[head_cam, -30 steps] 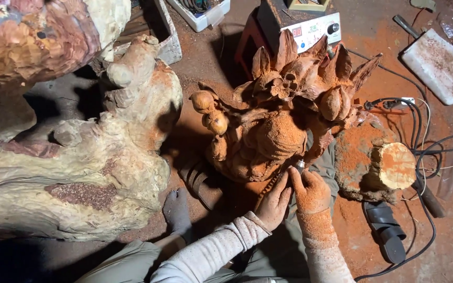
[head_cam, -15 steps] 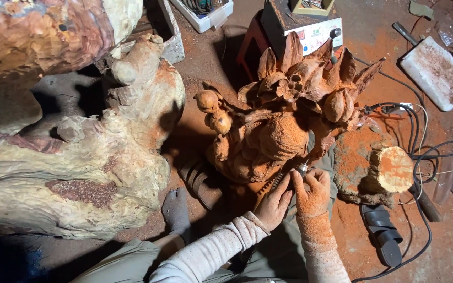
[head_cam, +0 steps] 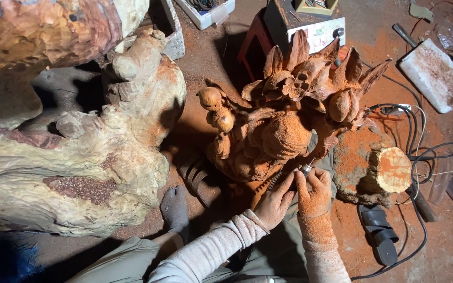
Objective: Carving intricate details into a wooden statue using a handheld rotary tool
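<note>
Both hands sit at the near base of the wood carving [head_cam: 284,131], which rises straight ahead of them. Right hand [head_cam: 314,193] is curled shut around a small rotary tool [head_cam: 306,169], tip on the wood; left hand [head_cam: 274,202] rests flat against it, holding nothing. White tub [head_cam: 205,11] up top holds odds and ends.

Woodcarving workshop, likely: carved sculpture [head_cam: 284,126], sawdust floor [head_cam: 436,236], cables [head_cam: 420,152].

Orange-brown carved wood sculpture [head_cam: 284,131] (coated in rust-orange sawdust), pale cream-and-pink burl [head_cam: 79,157], black sandal [head_cam: 378,236].
</note>
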